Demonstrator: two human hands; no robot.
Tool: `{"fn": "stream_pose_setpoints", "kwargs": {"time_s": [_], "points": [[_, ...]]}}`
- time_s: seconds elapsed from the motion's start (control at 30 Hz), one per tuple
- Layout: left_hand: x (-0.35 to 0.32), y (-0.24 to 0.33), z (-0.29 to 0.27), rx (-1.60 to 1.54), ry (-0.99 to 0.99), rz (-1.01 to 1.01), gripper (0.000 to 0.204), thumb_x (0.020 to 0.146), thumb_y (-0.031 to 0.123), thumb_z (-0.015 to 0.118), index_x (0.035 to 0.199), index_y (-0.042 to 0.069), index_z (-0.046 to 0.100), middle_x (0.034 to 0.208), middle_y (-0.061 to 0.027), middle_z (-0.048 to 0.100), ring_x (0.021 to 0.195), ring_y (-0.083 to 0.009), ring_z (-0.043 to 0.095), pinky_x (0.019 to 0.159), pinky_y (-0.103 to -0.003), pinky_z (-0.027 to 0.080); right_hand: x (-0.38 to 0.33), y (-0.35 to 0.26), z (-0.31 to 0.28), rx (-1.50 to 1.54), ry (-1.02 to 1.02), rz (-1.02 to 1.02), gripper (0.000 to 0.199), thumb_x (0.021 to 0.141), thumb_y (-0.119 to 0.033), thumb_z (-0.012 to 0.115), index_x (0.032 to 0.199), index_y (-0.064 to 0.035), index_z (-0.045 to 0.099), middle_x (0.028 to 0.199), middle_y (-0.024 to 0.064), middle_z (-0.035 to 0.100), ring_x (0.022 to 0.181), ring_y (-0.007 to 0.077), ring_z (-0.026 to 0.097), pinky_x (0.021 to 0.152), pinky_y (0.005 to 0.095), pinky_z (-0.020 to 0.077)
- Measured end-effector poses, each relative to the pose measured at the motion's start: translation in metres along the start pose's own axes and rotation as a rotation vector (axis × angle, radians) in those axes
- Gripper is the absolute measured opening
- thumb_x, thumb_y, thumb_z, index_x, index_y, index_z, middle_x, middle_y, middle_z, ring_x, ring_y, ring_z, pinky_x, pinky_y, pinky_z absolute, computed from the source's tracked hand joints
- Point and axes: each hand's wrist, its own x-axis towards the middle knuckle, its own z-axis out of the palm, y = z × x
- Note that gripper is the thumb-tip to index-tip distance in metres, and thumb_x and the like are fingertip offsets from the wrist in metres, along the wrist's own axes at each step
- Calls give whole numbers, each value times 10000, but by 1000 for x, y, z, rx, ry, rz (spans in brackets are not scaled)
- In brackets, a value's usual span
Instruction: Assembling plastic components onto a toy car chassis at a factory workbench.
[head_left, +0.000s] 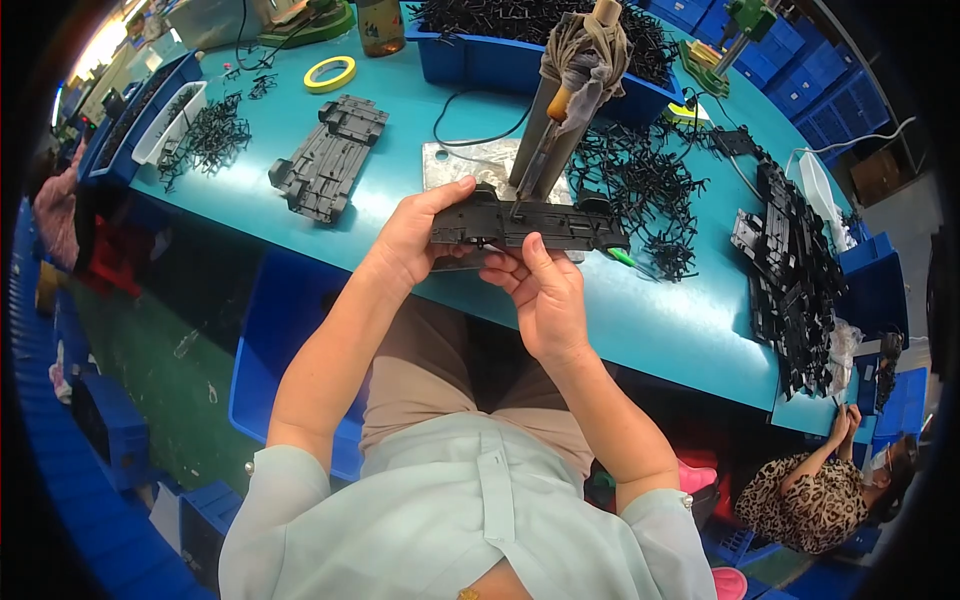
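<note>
A long black plastic toy-car chassis (pixel 565 230) lies crosswise in both hands at the near edge of the teal table. My left hand (pixel 405 238) grips its left end, the thumb stretched along the top. At the near long side my right hand (pixel 550 300) pinches the part, thumb on top and fingers curled beneath. Just beyond rises an upright metal tool stand (pixel 540 130) with cloth wrapped round its top; its thin tip reaches the chassis's middle. Whether tip and part touch, I cannot tell. Under the chassis shows a metal base plate (pixel 440 168), partly covered.
Another black chassis (pixel 330 160) lies to the left, near a yellow tape roll (pixel 330 74). Small black parts (pixel 640 190) are heaped right of the stand and fill a blue bin (pixel 460 62) behind. Stacked chassis (pixel 795 270) line the right side, where a co-worker (pixel 810 495) sits.
</note>
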Motion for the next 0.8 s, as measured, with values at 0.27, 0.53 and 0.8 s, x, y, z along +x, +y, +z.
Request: {"fn": "stream_pose_setpoints", "kwargs": {"time_s": [0.27, 0.53, 0.8], "points": [[-1, 1, 2, 8, 3, -9, 321, 837, 383, 652, 926, 74, 650, 778, -37, 652, 647, -127, 587, 554, -245, 468, 0, -4, 3, -17, 16, -7, 332, 952, -290, 543, 1117, -3, 549, 1007, 108, 633, 851, 189, 620, 762, 342, 535], [-2, 1, 2, -3, -6, -14, 304, 844, 365, 649, 917, 70, 646, 763, -48, 649, 600, -129, 571, 522, -239, 458, -1, -2, 1, -22, 30, 0, 317, 952, -281, 545, 1104, -3, 557, 993, 111, 639, 840, 186, 625, 757, 339, 541], [0, 1, 0, -18, -17, -17, 281, 848, 356, 648, 892, 79, 638, 743, -43, 643, 571, -134, 558, 509, -240, 444, 1, -3, 4, -21, 31, -5, 316, 950, -283, 548, 1095, -2, 563, 989, 110, 640, 836, 185, 625, 753, 339, 542]]}}
